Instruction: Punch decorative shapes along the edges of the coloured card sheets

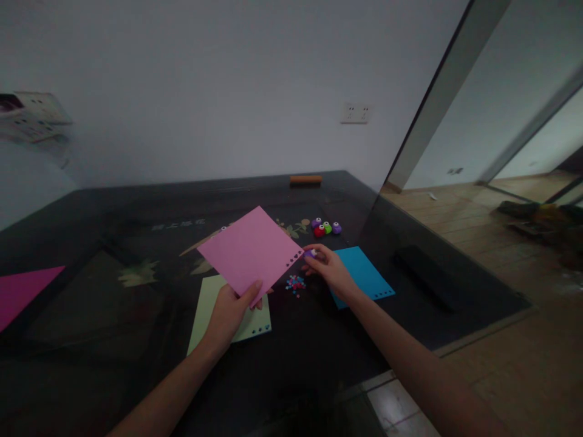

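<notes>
My left hand grips a pink sheet of paper by its near corner, thumb on top. Several small shapes are punched along the sheet's right edge. At that edge's far corner, my right hand pinches a small purple craft punch. Below the sheet lies a little pile of pink and blue paper cut-outs. A pale green sheet with punched holes rests under my left hand. Partly behind my right wrist is a blue sheet, also punched along its near edge.
Several red, green and purple punches stand together farther back. A brown roll lies near the wall. Magenta paper is at the far left, and a dark oblong object sits to the right on the black table.
</notes>
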Motion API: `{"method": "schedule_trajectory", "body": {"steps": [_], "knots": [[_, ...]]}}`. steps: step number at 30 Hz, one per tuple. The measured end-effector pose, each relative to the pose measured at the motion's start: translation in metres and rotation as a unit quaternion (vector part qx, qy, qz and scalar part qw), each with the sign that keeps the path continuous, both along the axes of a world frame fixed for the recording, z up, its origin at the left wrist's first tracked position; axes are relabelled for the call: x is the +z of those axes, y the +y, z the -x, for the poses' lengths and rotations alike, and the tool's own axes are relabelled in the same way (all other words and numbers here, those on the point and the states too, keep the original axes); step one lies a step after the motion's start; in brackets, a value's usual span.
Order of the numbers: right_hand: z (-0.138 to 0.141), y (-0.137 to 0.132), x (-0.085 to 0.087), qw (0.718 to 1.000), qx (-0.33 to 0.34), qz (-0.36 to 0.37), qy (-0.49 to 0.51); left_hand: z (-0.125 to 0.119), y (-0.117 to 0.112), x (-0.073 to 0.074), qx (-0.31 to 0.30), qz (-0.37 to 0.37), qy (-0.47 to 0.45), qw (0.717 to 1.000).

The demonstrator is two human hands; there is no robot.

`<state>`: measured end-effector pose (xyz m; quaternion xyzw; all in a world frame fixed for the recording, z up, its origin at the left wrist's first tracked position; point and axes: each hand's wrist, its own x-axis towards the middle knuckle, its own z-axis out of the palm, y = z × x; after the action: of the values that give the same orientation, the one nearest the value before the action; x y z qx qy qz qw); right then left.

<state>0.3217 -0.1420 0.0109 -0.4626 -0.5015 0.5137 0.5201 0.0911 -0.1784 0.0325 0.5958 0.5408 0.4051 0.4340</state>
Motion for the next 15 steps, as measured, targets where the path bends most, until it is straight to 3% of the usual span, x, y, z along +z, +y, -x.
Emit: {"method": "schedule_trajectory", "body": {"steps": [6,10,13,15], "knots": [[-0.001,-0.004,0.011,0.998,0.002,-0.034,-0.044,-0.001,0.003,-0.002,-0.015,-0.011,-0.027,0.999],[-0.016,0.008,0.019,0.992,-0.054,-0.061,-0.1,-0.001,0.003,-0.002,-0.017,-0.021,-0.034,0.999],[-0.039,0.028,0.018,0.973,-0.109,-0.093,-0.179,-0.001,0.002,-0.002,-0.018,-0.03,-0.03,0.999],[-0.058,0.043,0.014,0.944,-0.151,-0.117,-0.268,-0.001,0.001,-0.004,-0.019,-0.031,-0.025,0.999]]}}
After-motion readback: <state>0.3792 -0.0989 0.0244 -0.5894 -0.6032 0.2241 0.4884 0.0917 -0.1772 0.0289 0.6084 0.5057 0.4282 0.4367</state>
